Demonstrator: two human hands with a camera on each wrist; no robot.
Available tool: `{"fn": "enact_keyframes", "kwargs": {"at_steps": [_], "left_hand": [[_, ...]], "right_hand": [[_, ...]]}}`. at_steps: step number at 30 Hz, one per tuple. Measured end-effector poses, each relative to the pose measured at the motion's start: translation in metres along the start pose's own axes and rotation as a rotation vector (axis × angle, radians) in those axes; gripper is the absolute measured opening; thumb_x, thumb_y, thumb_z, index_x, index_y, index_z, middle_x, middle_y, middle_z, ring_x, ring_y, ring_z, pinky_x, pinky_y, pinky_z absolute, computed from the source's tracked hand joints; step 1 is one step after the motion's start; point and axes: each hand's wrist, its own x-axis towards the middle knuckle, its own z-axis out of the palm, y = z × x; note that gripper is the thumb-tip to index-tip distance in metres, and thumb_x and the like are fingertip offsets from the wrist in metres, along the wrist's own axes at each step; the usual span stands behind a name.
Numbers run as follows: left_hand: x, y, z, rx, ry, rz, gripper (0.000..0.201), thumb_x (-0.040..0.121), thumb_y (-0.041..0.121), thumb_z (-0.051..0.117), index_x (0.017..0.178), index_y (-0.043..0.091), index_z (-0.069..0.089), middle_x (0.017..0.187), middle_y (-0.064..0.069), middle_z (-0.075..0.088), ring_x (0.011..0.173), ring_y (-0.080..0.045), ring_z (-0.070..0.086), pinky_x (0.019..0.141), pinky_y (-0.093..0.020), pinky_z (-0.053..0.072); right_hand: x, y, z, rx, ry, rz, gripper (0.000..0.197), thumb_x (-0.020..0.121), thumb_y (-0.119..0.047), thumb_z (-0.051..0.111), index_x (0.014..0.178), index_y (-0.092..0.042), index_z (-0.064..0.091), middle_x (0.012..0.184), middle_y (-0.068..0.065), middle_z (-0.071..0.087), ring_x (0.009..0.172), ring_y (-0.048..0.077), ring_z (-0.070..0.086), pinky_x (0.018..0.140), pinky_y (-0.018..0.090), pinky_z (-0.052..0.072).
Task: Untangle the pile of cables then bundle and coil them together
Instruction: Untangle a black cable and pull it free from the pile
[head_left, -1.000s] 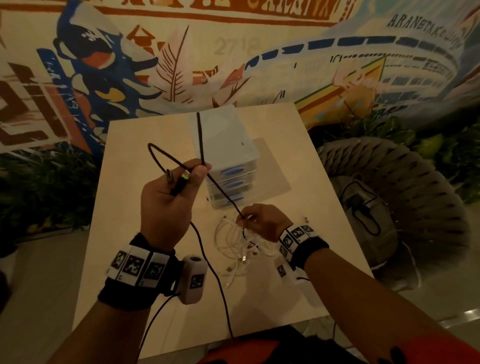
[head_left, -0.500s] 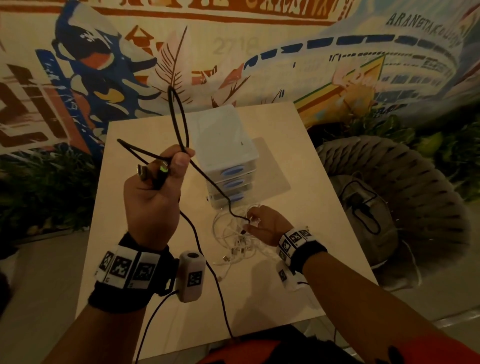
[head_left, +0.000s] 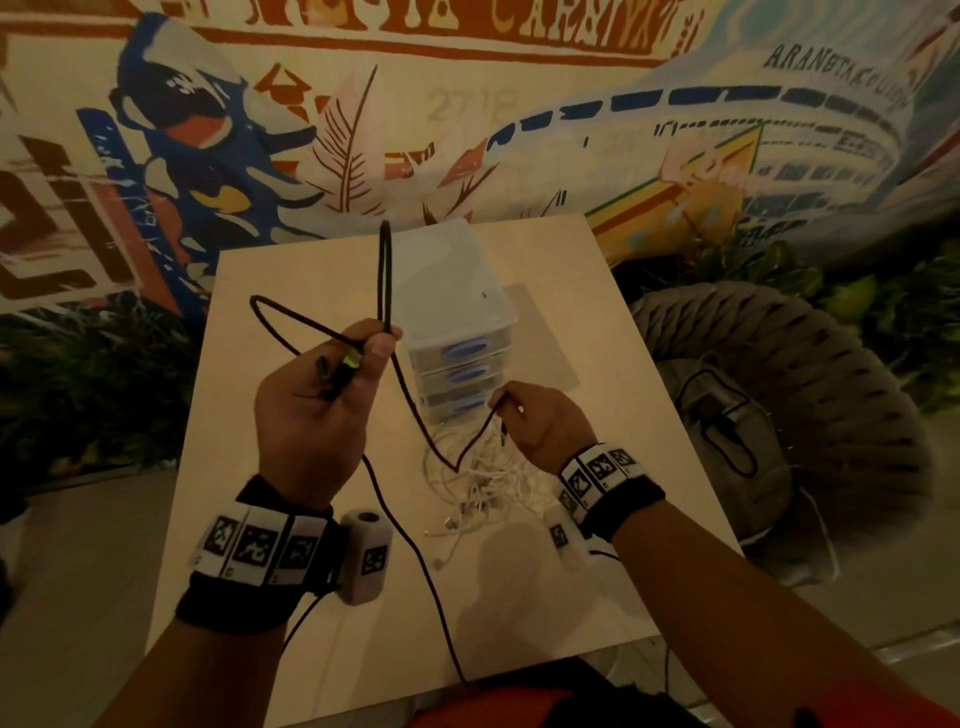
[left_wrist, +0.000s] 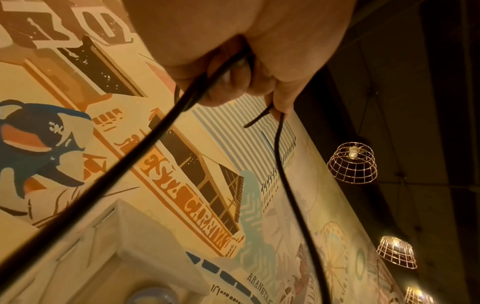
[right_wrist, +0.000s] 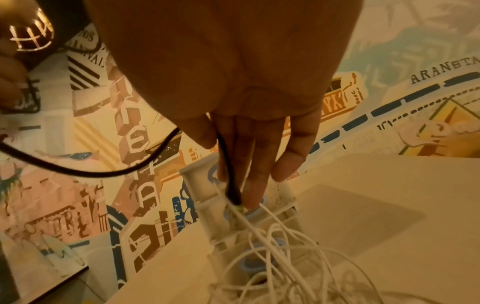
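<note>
My left hand (head_left: 371, 345) is raised over the table and grips a black cable (head_left: 385, 270). Two loops of it stick up and out to the left, and a plug with a green mark lies in the palm. In the left wrist view the curled fingers (left_wrist: 233, 78) close round the black cable (left_wrist: 145, 144). From there the cable sags in a V and rises to my right hand (head_left: 501, 408), which pinches it. The right wrist view shows the black cable (right_wrist: 230, 174) held along the fingers (right_wrist: 259, 156). Under that hand lies a tangle of white cables (head_left: 483, 483) (right_wrist: 272, 257).
A small white drawer unit (head_left: 447, 291) with blue handles stands mid-table just beyond both hands. The light wooden table (head_left: 613, 364) ends close behind it at a painted wall. A wicker chair (head_left: 810, 374) holding a grey bag stands to the right. One black strand runs off the front edge.
The right hand has lifted off the white tangle toward the drawers, still pinching the black cable. The stretch between the hands has gone from taut to a slack V. The left hand shifted slightly right.
</note>
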Motion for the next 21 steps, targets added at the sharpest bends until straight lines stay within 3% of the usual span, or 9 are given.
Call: {"fn": "enact_keyframes", "kwargs": {"at_steps": [3,6,8,10,12,14,18,21], "left_hand": [[-0.002,-0.003,0.001,0.005,0.005,0.002,0.013,0.096,0.025,0.060,0.106,0.021,0.069,0.092,0.045,0.064,0.095,0.015,0.065,0.085,-0.007,0.047],[-0.002,-0.009,-0.002,0.027,0.035,-0.041,0.016,0.094,0.029,0.062,0.107,0.021,0.069,0.088,0.045,0.064,0.093,0.017,0.064,0.085,-0.006,0.047],[0.000,-0.015,-0.007,0.015,0.077,-0.109,0.020,0.093,0.034,0.063,0.108,0.022,0.070,0.087,0.034,0.069,0.093,0.015,0.065,0.086,-0.008,0.048],[0.002,-0.024,-0.015,0.015,0.120,-0.154,0.021,0.094,0.033,0.064,0.109,0.020,0.070,0.097,0.022,0.070,0.094,0.012,0.065,0.089,-0.012,0.049],[0.005,-0.034,-0.024,0.030,0.158,-0.191,0.018,0.096,0.031,0.065,0.110,0.020,0.071,0.099,0.012,0.072,0.098,0.010,0.065,0.094,-0.017,0.050],[0.007,-0.042,-0.032,0.083,0.188,-0.209,0.016,0.097,0.032,0.065,0.109,0.023,0.071,0.101,0.006,0.072,0.099,0.010,0.065,0.096,-0.018,0.049],[0.004,-0.052,-0.041,0.182,0.185,-0.232,0.019,0.097,0.037,0.065,0.108,0.024,0.074,0.100,0.006,0.072,0.103,-0.005,0.067,0.096,-0.025,0.049],[-0.003,-0.049,-0.043,0.240,0.142,-0.256,0.022,0.097,0.037,0.064,0.107,0.021,0.075,0.095,0.006,0.071,0.102,-0.013,0.067,0.091,-0.027,0.048]], "right_hand": [[0.000,0.000,-0.006,-0.012,0.055,0.001,0.021,0.104,-0.044,0.038,0.095,-0.032,0.052,0.085,-0.001,0.070,0.076,0.025,0.065,0.067,0.038,0.051],[-0.001,0.004,-0.016,0.043,0.078,0.051,0.030,0.105,-0.050,0.032,0.092,-0.027,0.046,0.074,-0.001,0.062,0.064,0.022,0.061,0.058,0.036,0.047],[-0.004,0.008,-0.028,0.057,0.046,0.064,0.032,0.107,-0.047,0.033,0.094,-0.021,0.047,0.069,-0.001,0.055,0.060,0.018,0.054,0.055,0.034,0.037],[-0.013,0.018,-0.040,0.066,-0.045,0.070,0.030,0.108,-0.042,0.034,0.093,-0.020,0.049,0.071,-0.001,0.055,0.063,0.014,0.053,0.059,0.033,0.037],[-0.030,0.035,-0.050,0.133,-0.114,0.084,0.029,0.107,-0.035,0.032,0.093,-0.025,0.055,0.072,0.001,0.054,0.060,0.016,0.049,0.063,0.035,0.040],[-0.048,0.052,-0.056,0.210,-0.115,0.119,0.031,0.104,-0.032,0.031,0.095,-0.034,0.060,0.068,0.004,0.048,0.054,0.018,0.043,0.057,0.036,0.039],[-0.075,0.075,-0.061,0.290,0.078,0.202,0.017,0.104,-0.029,0.049,0.105,-0.039,0.063,0.067,-0.004,0.057,0.056,0.006,0.052,0.059,0.029,0.044],[-0.088,0.075,-0.069,0.392,0.286,0.234,0.004,0.096,-0.027,0.066,0.098,-0.031,0.065,0.073,-0.002,0.070,0.056,0.006,0.060,0.061,0.031,0.050]]}}
